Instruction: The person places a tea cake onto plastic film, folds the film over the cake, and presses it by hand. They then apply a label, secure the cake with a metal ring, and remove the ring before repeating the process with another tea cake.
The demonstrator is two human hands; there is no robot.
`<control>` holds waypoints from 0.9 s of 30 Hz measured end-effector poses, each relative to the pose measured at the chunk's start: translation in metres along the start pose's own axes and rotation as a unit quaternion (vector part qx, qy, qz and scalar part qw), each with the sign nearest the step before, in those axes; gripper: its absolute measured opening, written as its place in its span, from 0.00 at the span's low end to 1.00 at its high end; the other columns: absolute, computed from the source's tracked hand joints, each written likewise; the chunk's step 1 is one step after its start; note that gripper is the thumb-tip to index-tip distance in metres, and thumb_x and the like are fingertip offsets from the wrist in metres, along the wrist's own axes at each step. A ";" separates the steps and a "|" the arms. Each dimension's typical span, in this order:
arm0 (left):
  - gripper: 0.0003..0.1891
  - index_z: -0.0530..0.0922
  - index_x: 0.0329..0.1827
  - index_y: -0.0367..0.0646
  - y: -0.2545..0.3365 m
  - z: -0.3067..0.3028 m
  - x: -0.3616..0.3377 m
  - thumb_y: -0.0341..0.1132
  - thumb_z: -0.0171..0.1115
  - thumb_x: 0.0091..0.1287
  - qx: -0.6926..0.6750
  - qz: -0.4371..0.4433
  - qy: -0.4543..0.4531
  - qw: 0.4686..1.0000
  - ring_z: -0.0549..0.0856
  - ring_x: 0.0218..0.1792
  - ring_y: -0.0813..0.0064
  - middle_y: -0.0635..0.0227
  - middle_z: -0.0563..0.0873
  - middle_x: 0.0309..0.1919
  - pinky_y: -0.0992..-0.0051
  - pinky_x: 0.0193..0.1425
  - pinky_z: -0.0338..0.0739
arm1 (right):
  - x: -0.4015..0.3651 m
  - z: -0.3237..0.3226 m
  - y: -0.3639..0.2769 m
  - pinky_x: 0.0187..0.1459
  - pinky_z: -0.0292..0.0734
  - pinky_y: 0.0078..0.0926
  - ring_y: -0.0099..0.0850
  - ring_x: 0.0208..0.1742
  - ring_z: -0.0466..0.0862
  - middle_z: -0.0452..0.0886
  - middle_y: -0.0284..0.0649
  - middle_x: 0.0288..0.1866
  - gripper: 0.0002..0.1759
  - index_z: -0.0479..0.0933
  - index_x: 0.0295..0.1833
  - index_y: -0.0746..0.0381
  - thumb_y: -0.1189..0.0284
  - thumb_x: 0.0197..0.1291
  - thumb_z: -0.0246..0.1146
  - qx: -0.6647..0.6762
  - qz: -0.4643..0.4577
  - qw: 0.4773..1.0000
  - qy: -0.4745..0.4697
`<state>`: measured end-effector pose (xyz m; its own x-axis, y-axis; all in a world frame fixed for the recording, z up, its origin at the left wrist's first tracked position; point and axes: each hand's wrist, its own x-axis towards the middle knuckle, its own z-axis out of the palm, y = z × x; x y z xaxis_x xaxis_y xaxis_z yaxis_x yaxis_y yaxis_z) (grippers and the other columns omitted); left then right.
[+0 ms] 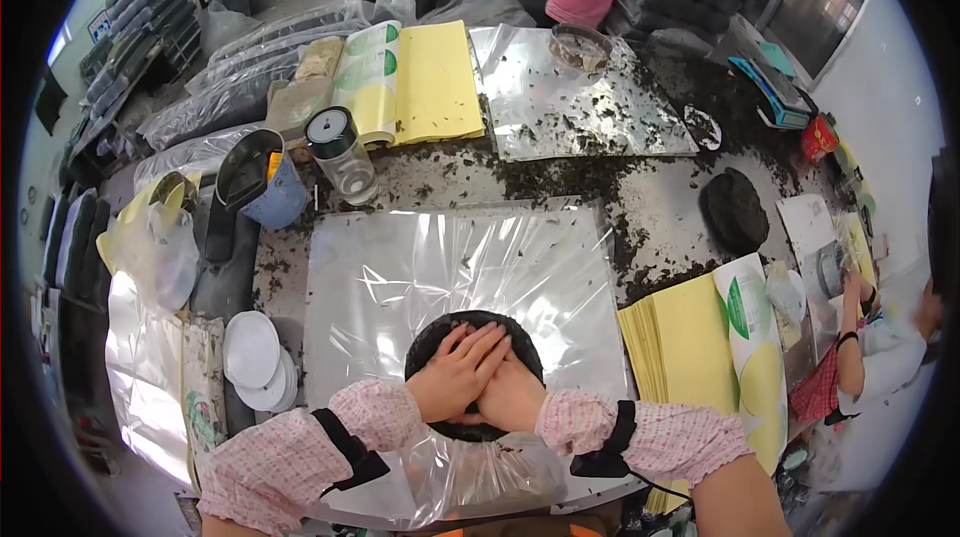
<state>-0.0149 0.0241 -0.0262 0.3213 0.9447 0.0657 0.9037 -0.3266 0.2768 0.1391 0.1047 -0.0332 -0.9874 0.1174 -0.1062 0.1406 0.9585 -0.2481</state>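
A round, dark, flat cake of leafy material [425, 345] lies on clear plastic film [400, 257] over a pale sheet. My left hand [458, 377] presses on its top with fingers spread and partly overlapping my right hand. My right hand [512, 395] lies flat on the cake from the other side, some of its fingers hidden beneath the left. Neither hand grips anything. Both wrists come out of pink patterned sleeves with black straps.
At the left are a blue pail [275, 199], a clear jar [348, 162] and white discs [255, 352]. Yellow sheets [680, 337] lie at the right, and another dark cake [733, 212] behind them. A co-worker [870, 347] works at the far right. Dark crumbs litter the table.
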 end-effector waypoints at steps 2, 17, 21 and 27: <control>0.55 0.63 0.77 0.34 0.001 -0.004 0.003 0.48 0.78 0.45 -0.050 -0.017 -0.031 0.998 0.66 0.78 0.52 0.50 0.69 0.73 0.49 0.81 0.54 | 0.000 0.001 -0.002 0.78 0.52 0.63 0.59 0.75 0.67 0.72 0.60 0.72 0.43 0.75 0.70 0.67 0.45 0.61 0.65 0.008 0.006 1.000 -0.013; 0.19 0.79 0.57 0.32 0.021 -0.063 -0.166 0.27 0.71 0.65 -0.490 -0.477 0.123 0.719 0.89 0.38 0.63 0.55 0.88 0.45 0.65 0.45 0.85 | -0.169 -0.025 0.046 0.51 0.80 0.41 0.42 0.47 0.86 0.86 0.48 0.43 0.37 0.75 0.67 0.68 0.64 0.53 0.77 0.265 0.285 0.897 0.210; 0.18 0.79 0.61 0.33 -0.005 -0.060 -0.179 0.28 0.67 0.69 -0.683 -0.243 0.378 0.576 0.90 0.38 0.65 0.54 0.88 0.48 0.65 0.46 0.86 | -0.169 -0.107 0.032 0.43 0.82 0.29 0.26 0.34 0.87 0.87 0.41 0.31 0.32 0.76 0.67 0.69 0.69 0.58 0.75 0.576 0.253 0.736 0.250; 0.41 0.75 0.67 0.36 0.030 0.011 -0.133 0.51 0.81 0.54 -0.091 -0.170 0.298 0.935 0.75 0.72 0.55 0.53 0.79 0.67 0.50 0.78 0.61 | -0.161 -0.061 0.040 0.61 0.79 0.33 0.38 0.59 0.84 0.83 0.50 0.59 0.40 0.65 0.75 0.71 0.73 0.60 0.74 0.222 0.358 0.888 0.184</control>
<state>-0.0276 -0.1113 -0.0370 -0.2400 0.8593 0.4517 0.8446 -0.0445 0.5335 0.2993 0.1395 0.0326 -0.5781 0.8110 -0.0894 0.6766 0.4154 -0.6080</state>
